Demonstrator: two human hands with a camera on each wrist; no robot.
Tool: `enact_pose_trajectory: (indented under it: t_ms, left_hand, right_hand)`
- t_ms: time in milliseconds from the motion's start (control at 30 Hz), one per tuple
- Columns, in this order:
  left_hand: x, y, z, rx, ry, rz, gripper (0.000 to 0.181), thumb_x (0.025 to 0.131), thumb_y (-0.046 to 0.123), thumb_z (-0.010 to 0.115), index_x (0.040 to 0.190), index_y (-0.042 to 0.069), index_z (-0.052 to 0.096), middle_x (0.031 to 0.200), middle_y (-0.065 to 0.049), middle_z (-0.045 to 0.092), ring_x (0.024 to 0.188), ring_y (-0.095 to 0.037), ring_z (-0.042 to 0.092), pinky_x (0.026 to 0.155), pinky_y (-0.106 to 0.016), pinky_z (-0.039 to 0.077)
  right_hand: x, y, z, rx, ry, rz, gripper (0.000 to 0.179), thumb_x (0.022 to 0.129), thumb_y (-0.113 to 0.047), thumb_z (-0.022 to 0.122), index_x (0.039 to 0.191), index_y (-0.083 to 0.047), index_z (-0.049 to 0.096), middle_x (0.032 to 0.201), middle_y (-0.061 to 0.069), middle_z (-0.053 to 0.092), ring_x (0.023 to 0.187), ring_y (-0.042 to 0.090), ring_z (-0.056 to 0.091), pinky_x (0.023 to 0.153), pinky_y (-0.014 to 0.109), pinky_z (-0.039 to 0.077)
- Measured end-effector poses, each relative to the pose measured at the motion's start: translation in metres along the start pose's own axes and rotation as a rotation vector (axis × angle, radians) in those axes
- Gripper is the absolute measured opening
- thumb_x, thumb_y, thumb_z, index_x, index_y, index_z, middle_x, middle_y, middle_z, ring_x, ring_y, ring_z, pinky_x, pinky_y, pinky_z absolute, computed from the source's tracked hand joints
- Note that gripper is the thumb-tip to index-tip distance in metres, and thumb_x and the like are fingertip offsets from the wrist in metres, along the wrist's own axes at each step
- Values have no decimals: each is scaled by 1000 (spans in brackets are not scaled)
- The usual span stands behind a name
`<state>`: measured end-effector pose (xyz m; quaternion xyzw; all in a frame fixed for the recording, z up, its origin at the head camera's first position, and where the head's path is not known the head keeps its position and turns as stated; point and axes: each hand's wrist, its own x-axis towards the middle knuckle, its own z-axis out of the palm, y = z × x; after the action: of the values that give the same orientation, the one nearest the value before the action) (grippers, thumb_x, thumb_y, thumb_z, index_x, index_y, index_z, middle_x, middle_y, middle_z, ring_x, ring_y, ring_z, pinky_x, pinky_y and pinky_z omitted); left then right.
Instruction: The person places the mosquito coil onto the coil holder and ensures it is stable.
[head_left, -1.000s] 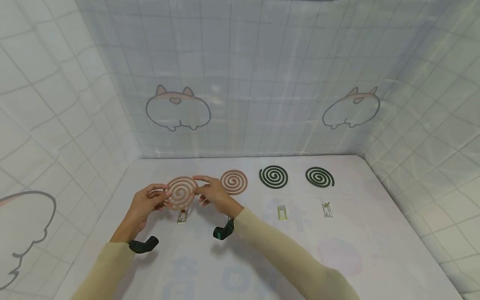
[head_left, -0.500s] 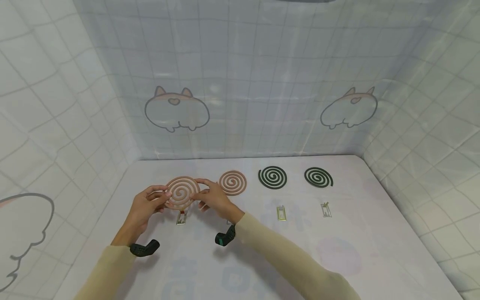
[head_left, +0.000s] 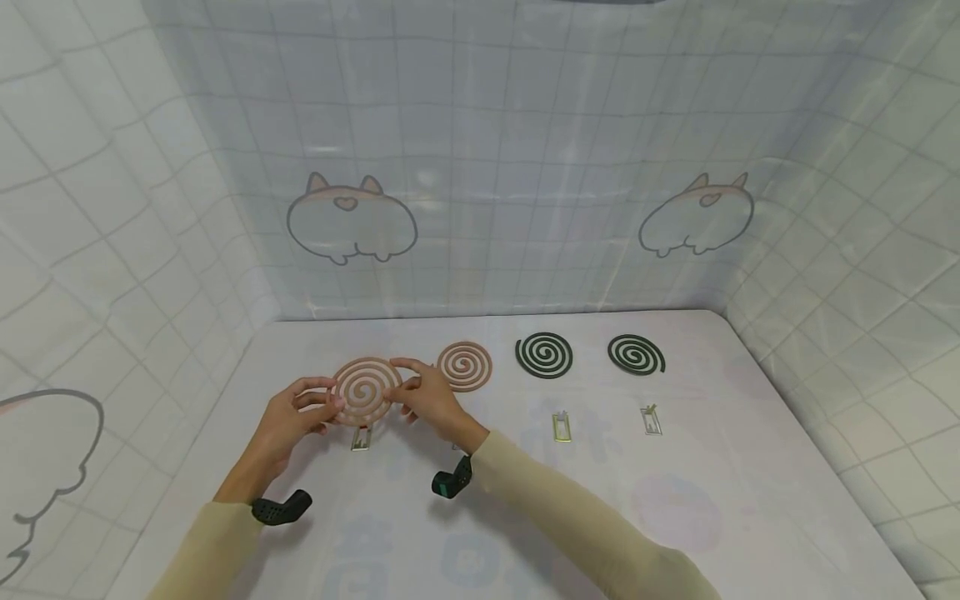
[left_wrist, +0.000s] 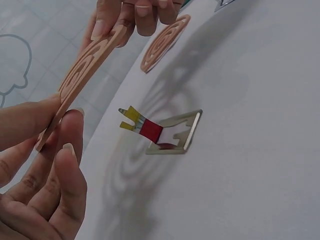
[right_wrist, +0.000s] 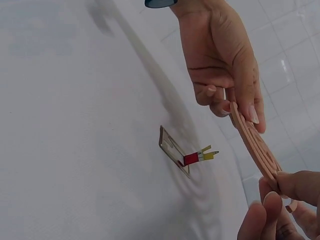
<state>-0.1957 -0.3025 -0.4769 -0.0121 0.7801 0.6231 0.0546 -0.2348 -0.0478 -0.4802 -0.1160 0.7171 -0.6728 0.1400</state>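
Note:
A pinkish-brown mosquito coil (head_left: pixel 363 391) is held tilted above the table between both hands. My left hand (head_left: pixel 288 421) pinches its left rim between thumb and fingers. On the opposite rim, my right hand (head_left: pixel 433 403) grips it with thumb and fingertips. Below the coil stands a small metal coil stand (head_left: pixel 361 443), partly covered by it in the head view. The left wrist view shows that stand's raised prong (left_wrist: pixel 151 131), red with a yellow forked tip, apart from the coil. The same prong (right_wrist: pixel 192 159) appears in the right wrist view.
Another pinkish coil (head_left: pixel 464 366) lies just beyond my right hand. Two dark green coils (head_left: pixel 543 355) lie farther right. In front of them are a yellowish stand (head_left: pixel 555 427) and a silvery stand (head_left: pixel 651 432). Tiled-pattern sheets (head_left: pixel 480 250) wall the table's back and sides.
Both hands have lowered the coil slightly toward the near side, and it now covers more of the stand, including the red part seen earlier. The grips look unchanged.

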Motion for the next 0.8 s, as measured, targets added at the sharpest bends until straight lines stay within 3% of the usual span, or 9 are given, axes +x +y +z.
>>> enact_pose_trajectory:
  t_ms: [200,367,533,800]
  left_hand:
    - [-5,-6,-2,12,-14,-7,55,95,27,78,137,2,53,103,-3,69,84,-18,73,71,-31,58]
    - [-8,-10,-4,16,-8,-19,52,97,27,75,137,1,53,101,-8,71,81,-19,70,71,-31,58]
    - [-9,-15,-4,12,-19,-16,52,97,25,75,137,0,53,100,-8,71,81,-20,70,71,-32,59]
    - [-12,-21,-2,-7,-25,-29,51,98,21,74,137,-3,52,100,-12,69,79,-21,71,68,-32,59]
  right_hand:
    - [-5,0,2,-13,-14,5,53,93,-14,79,143,-22,62,87,13,72,73,43,64,55,42,56]
    - [-7,2,6,-48,-26,-13,53,93,-13,79,143,-20,62,81,2,70,64,29,62,54,40,56]
    - [-8,4,8,-95,-37,-27,52,96,-15,76,146,-17,60,82,1,69,61,23,61,53,38,56]
    - [-12,7,11,-203,-52,41,57,97,-17,73,150,-25,54,85,9,71,55,16,56,50,31,50]
